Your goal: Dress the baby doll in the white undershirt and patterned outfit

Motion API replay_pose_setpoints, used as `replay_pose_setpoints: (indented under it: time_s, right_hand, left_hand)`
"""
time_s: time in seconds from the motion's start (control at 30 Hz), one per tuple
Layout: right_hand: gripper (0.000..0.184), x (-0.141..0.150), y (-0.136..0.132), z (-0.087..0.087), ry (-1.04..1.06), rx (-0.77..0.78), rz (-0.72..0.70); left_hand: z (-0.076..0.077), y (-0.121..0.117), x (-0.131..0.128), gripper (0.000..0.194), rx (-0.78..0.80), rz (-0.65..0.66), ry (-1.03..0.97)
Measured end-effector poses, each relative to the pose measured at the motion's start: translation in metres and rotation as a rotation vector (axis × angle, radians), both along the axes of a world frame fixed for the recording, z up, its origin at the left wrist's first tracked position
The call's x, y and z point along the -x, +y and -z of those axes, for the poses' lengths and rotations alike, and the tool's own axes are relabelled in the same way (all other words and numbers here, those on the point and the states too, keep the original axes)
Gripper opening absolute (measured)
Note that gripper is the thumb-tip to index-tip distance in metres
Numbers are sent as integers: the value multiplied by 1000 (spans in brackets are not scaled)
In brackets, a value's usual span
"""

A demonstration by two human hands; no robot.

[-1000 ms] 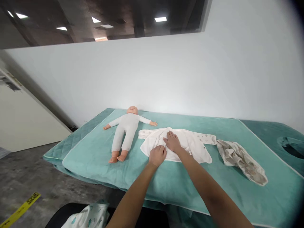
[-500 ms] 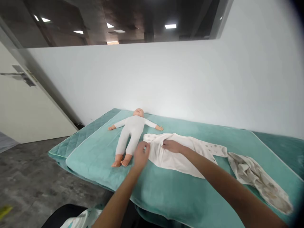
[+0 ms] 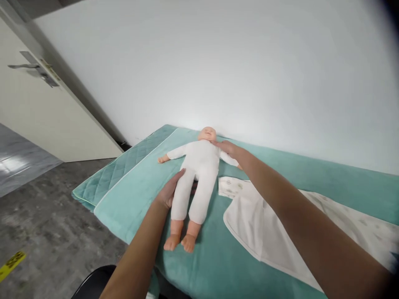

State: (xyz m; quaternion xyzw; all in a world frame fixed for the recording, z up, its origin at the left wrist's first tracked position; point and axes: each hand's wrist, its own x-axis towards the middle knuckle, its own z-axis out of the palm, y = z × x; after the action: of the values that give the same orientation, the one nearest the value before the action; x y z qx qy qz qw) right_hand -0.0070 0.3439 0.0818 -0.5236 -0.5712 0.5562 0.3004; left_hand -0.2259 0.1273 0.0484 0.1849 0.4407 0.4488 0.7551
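Observation:
A baby doll (image 3: 202, 160) in a white bodysuit lies face up on the green mattress, its head toward the wall and its bare feet toward me. My left hand (image 3: 170, 189) is wrapped round the thigh nearest it: the thumb rests at the hip, and fingers show between the legs from underneath. At the doll's neck and shoulder, my right hand (image 3: 227, 147) grips from the side, with part of its fingers hidden behind the neck. A white garment (image 3: 252, 216) with small prints is spread to the doll's right in view, partly covered by my right forearm.
The green mattress (image 3: 237, 265) meets a white wall (image 3: 218, 74) along its far side. A quilted strip (image 3: 115, 174) forms its left end. To the left are a door with a metal handle (image 3: 31, 66) and a grey floor (image 3: 71, 220). A black rounded object (image 3: 93, 282) sits below.
Both hands have left the white garment and moved to the doll, the left to its thigh, the right to its neck. My view has shifted left and down.

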Motion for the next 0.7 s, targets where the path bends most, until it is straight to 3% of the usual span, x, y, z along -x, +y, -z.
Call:
replay_pose_setpoints:
  time_s: [0.17, 0.33, 0.43, 0.53, 0.63, 0.7]
  right_hand:
    - [52, 21, 39, 17, 211, 228, -346]
    - [46, 20, 31, 17, 297, 258, -436]
    - [51, 7, 16, -7, 276, 246, -480]
    - [52, -29, -1, -44, 242, 207, -470]
    - [47, -90, -22, -76, 208, 203, -402]
    - [44, -141, -42, -87, 171, 240, -368]
  left_hand:
    - [0, 9, 2, 51, -24, 18, -107]
    - [2, 1, -2, 46, -62, -50, -110]
    - [2, -10, -10, 49, -88, -41, -135]
    - [-6, -23, -38, 50, -170, -7, -202]
    - [-17, -41, -91, 55, -235, 54, -300]
    - [-21, -56, -137, 59, -233, 111, -374]
